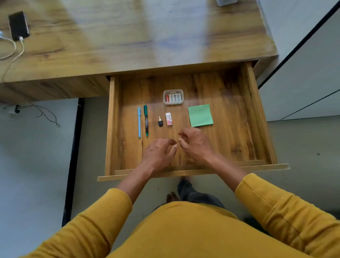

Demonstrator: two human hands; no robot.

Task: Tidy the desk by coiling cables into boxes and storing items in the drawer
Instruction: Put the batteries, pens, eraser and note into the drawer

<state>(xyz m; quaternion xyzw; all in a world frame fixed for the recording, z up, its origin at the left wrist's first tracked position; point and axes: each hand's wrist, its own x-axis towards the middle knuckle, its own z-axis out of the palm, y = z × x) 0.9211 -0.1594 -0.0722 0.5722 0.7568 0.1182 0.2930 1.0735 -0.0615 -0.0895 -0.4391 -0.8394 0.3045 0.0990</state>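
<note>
The wooden drawer (257, 117) is pulled out of the desk (128, 36). On its floor lie a light blue pen (139, 122), a green marker (146, 120), a small black key (160, 122), a white eraser (169, 119), a green sticky-note pad (200, 115) and a clear box of batteries (173, 97). My left hand (158, 154) and my right hand (196, 144) hover close together over the drawer's front part, fingers loosely curled, holding nothing I can see. Their fingertips almost touch.
A black power bank (18, 24) with a white cable (12, 55) plugged in lies at the desk's far left. A thin dark cable (47, 114) trails on the floor below. A grey object (225, 2) shows at the desk's back edge. A white panel (303, 73) stands on the right.
</note>
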